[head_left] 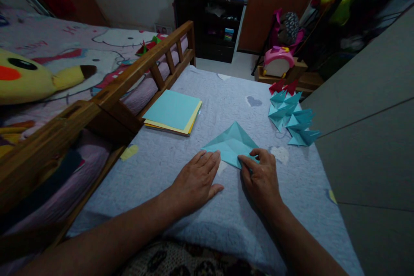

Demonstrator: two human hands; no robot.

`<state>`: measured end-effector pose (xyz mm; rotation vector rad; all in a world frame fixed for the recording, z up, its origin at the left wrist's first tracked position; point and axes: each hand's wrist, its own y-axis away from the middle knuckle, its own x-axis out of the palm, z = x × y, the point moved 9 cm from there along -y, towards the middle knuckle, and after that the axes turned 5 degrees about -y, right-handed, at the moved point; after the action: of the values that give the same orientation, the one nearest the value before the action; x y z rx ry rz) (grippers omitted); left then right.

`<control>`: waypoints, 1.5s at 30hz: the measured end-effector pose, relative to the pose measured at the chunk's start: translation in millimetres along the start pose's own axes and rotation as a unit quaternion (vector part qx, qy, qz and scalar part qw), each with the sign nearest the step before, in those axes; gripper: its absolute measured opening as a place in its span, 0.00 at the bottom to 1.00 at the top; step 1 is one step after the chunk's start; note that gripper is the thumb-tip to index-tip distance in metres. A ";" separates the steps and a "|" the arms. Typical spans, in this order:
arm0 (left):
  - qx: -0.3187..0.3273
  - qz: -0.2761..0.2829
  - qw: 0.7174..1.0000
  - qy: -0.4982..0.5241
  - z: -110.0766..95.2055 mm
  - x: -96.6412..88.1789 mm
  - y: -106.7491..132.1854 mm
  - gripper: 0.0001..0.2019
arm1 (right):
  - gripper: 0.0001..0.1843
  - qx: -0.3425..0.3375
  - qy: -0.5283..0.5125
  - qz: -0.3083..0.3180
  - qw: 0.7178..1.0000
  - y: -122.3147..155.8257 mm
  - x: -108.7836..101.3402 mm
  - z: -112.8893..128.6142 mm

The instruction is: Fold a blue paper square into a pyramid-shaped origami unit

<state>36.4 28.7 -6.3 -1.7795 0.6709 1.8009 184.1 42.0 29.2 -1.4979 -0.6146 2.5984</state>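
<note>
Free passage: open blue cloth (223, 99) beyond the folded teal sheet (233, 142), between the paper stack (174, 108) and the teal paper models (284, 105). Obstructions: wooden rail (129, 72) bounding the left, just beside the stack; grey panel (365, 138) bounding the right. Near-side approach to the sheet: occupied by left hand (196, 179) and right hand (261, 179).

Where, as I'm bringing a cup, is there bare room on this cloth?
Bare cloth lies between the paper stack and the folded teal pieces; another patch sits between the stack, wooden rail and left hand. It's crowded at the far right and around the creased paper.
</note>
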 end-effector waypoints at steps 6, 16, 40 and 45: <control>-0.007 -0.002 1.000 0.006 0.5 -2.7 -2.2 0.32 | 0.15 -0.030 0.040 0.062 0.997 1.5 6.1 3.5; 0.000 -0.011 1.000 -0.001 1.9 -6.6 -5.1 0.34 | 0.14 -0.068 0.111 0.086 0.988 7.3 7.5 21.0; -0.006 -0.002 1.000 0.011 3.1 -2.2 -5.2 0.33 | 0.19 -0.054 0.109 0.096 0.988 20.0 14.9 17.1; 0.000 -0.022 1.000 0.005 2.3 -2.7 -5.0 0.33 | 0.19 -0.058 0.129 0.100 0.985 18.9 14.0 20.2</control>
<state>38.0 33.9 -3.5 -1.7902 0.6300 1.7646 162.2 22.3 19.5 -1.9862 -0.6248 2.4783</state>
